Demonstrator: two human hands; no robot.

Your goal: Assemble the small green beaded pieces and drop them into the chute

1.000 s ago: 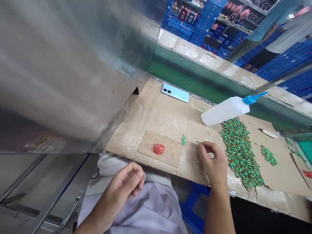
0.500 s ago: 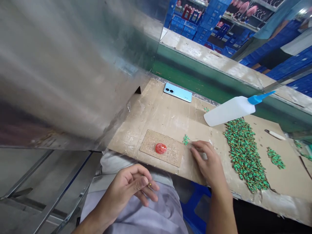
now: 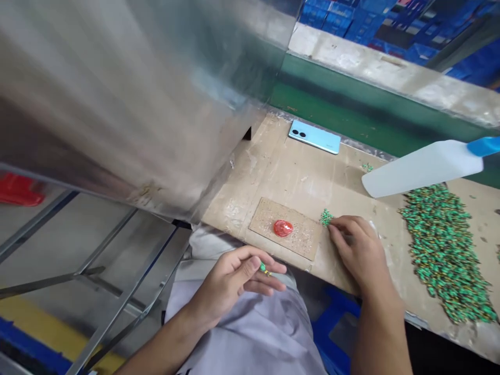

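Note:
My left hand (image 3: 244, 273), palm partly up above my lap, pinches a small green and yellow piece (image 3: 264, 268) between thumb and fingers. On the table my right hand (image 3: 357, 247) is closed, its thumb and fingertips at the edge of a little cluster of tiny green pieces (image 3: 326, 216); whatever is between those fingertips is hidden. Left of that cluster lies a speckled cardboard pad (image 3: 302, 242) bearing a glossy red blob (image 3: 283, 228). A large heap of small green and yellow pieces (image 3: 445, 250) spreads to the right of my right hand.
A white squeeze bottle with a blue nozzle (image 3: 424, 167) leans over the heap. Near the back edge lies a light blue phone (image 3: 314, 137). A big metal panel (image 3: 136, 104) walls off the left side. Under the table stands a blue stool (image 3: 332, 328).
The view has shifted left, so the table things sit further right. The piece in my left hand now shows its green part. My right hand stays by the little cluster, fingertips closer together.

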